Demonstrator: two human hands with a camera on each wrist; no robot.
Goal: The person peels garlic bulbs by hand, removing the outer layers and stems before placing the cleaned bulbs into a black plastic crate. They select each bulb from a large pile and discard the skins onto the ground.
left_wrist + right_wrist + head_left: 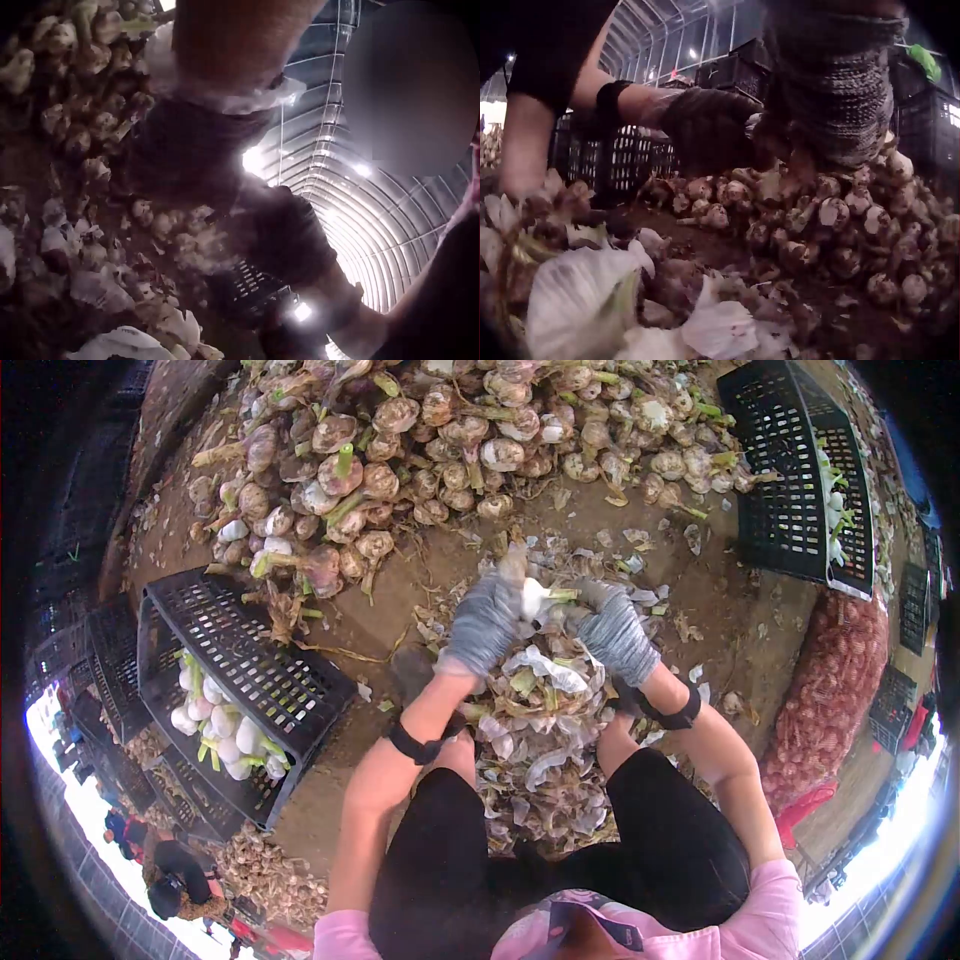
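Note:
A peeled white garlic bulb (535, 600) with a short green stem sits between my two grey-gloved hands, above a heap of skins. My left hand (482, 622) grips the bulb from the left side, fingers reaching forward past it. From the right, my right hand (612, 626) has its curled fingers at the stem end of the same bulb. In the right wrist view, the left hand (712, 129) and the right hand (832, 97) meet closely, and the bulb is mostly hidden between them. Both gloves look dark in the left wrist view.
Unpeeled garlic (400, 470) is piled ahead. A black crate (255, 660) with clean bulbs tilts at the left; another crate (790, 470) stands at the far right. A red mesh sack (830, 700) lies at the right. Loose skins (545, 760) cover the ground between the legs.

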